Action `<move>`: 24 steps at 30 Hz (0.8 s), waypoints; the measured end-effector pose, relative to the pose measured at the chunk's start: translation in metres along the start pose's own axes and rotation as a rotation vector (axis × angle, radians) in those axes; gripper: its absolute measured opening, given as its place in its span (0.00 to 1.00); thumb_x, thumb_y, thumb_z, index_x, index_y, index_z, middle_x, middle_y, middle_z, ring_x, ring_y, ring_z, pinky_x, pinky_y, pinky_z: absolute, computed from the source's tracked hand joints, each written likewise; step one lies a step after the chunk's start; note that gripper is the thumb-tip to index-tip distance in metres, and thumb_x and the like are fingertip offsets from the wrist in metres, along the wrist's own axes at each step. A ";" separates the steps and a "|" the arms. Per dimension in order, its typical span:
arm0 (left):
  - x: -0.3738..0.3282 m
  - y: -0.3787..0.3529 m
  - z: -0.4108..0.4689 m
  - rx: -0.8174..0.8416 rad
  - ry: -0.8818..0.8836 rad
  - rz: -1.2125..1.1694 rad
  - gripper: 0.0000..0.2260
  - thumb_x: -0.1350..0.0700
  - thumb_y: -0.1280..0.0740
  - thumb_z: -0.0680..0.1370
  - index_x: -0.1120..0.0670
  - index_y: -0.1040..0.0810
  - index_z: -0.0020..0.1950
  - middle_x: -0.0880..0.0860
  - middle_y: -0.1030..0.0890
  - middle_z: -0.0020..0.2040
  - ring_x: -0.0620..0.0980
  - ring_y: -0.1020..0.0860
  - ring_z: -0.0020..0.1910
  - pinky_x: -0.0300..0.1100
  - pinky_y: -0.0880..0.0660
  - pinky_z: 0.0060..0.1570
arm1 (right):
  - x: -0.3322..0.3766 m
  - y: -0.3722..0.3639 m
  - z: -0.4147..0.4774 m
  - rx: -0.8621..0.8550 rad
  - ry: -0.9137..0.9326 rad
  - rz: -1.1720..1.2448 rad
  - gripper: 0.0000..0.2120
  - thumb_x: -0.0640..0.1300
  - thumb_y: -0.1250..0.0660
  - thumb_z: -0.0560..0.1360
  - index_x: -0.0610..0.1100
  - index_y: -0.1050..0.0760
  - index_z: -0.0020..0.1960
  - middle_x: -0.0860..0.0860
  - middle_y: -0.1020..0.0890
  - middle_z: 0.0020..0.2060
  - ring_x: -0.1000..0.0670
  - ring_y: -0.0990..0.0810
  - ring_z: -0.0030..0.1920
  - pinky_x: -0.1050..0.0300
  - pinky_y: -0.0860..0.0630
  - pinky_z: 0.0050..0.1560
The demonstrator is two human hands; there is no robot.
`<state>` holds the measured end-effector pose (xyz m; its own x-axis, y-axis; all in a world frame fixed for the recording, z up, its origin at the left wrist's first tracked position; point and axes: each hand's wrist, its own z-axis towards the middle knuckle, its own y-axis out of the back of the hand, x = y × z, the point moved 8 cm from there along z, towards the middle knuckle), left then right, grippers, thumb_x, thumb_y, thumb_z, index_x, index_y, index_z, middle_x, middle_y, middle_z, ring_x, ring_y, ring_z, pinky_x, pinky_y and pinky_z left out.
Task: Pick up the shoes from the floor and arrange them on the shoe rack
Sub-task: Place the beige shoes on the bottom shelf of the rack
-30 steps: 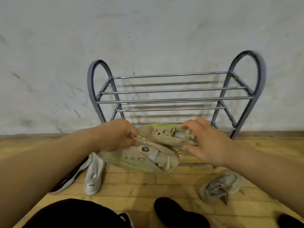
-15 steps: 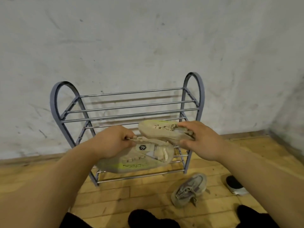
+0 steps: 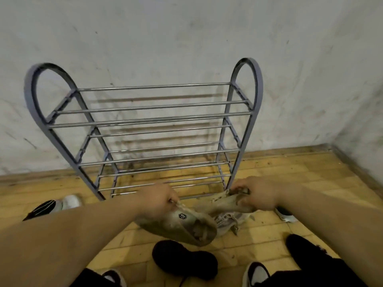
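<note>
A grey metal shoe rack (image 3: 143, 121) with three tiers of chrome bars stands against the wall, with no shoes on it. My left hand (image 3: 157, 200) grips a beige sneaker (image 3: 186, 226) by its heel end, in front of the rack's bottom tier. My right hand (image 3: 259, 195) holds the second beige sneaker (image 3: 219, 204) beside it, toe pointing left. The two shoes overlap in the middle. A grey sneaker (image 3: 228, 221) lies on the floor partly hidden under them.
A black-and-white shoe and a white shoe (image 3: 51, 206) lie on the wooden floor left of the rack. Another shoe (image 3: 286, 214) peeks out under my right forearm. My black-socked feet (image 3: 184, 257) and more shoes are near the bottom edge. A wall corner lies right.
Both hands have dropped with the beige sneakers from the rack's middle height to its bottom tier. The view has swung back, centring the rack.
</note>
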<state>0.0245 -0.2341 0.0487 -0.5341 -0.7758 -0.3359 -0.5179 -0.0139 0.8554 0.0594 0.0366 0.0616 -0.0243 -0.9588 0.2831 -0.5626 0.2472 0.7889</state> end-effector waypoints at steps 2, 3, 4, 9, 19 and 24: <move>0.015 -0.016 0.007 0.024 0.014 -0.029 0.10 0.51 0.35 0.82 0.44 0.16 0.58 0.44 0.18 0.54 0.46 0.22 0.53 0.45 0.26 0.54 | -0.009 -0.028 0.024 -0.010 -0.046 0.034 0.29 0.60 0.31 0.75 0.60 0.31 0.75 0.50 0.25 0.69 0.46 0.23 0.62 0.49 0.23 0.61; 0.022 -0.021 0.011 0.033 0.020 -0.051 0.09 0.52 0.36 0.83 0.45 0.16 0.57 0.44 0.18 0.54 0.46 0.23 0.53 0.44 0.27 0.54 | -0.015 -0.043 0.037 -0.015 -0.083 0.082 0.30 0.61 0.32 0.75 0.59 0.32 0.75 0.49 0.26 0.67 0.44 0.22 0.59 0.48 0.21 0.58; 0.029 -0.023 0.016 0.033 0.027 -0.073 0.10 0.53 0.36 0.83 0.45 0.16 0.57 0.44 0.19 0.52 0.46 0.23 0.53 0.43 0.28 0.53 | -0.023 -0.057 0.052 -0.033 -0.125 0.128 0.30 0.62 0.32 0.75 0.59 0.32 0.75 0.47 0.27 0.67 0.43 0.22 0.56 0.47 0.20 0.56; 0.068 -0.053 0.055 0.002 0.068 -0.218 0.09 0.46 0.34 0.83 0.45 0.15 0.55 0.42 0.19 0.50 0.45 0.23 0.50 0.46 0.25 0.51 | -0.042 -0.135 0.114 -0.210 -0.271 0.505 0.29 0.62 0.36 0.77 0.59 0.34 0.77 0.47 0.29 0.71 0.42 0.23 0.64 0.42 0.22 0.62; 0.147 -0.131 0.070 0.012 0.304 -0.384 0.07 0.49 0.33 0.83 0.38 0.19 0.47 0.39 0.21 0.44 0.37 0.24 0.40 0.27 0.31 0.36 | -0.043 -0.197 0.183 -0.347 -0.343 0.474 0.29 0.57 0.37 0.81 0.56 0.41 0.79 0.47 0.42 0.77 0.39 0.40 0.76 0.40 0.35 0.72; 0.157 -0.124 0.082 0.000 0.381 -0.362 0.07 0.45 0.34 0.83 0.41 0.16 0.53 0.48 0.15 0.49 0.46 0.21 0.45 0.42 0.25 0.42 | -0.059 -0.195 0.193 -0.401 -0.365 0.394 0.28 0.57 0.36 0.80 0.58 0.38 0.78 0.45 0.34 0.73 0.38 0.34 0.72 0.39 0.32 0.69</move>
<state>-0.0498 -0.3026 -0.1429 -0.0397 -0.8959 -0.4424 -0.6245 -0.3234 0.7110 0.0108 0.0177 -0.2139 -0.4829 -0.7545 0.4446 -0.1052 0.5540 0.8259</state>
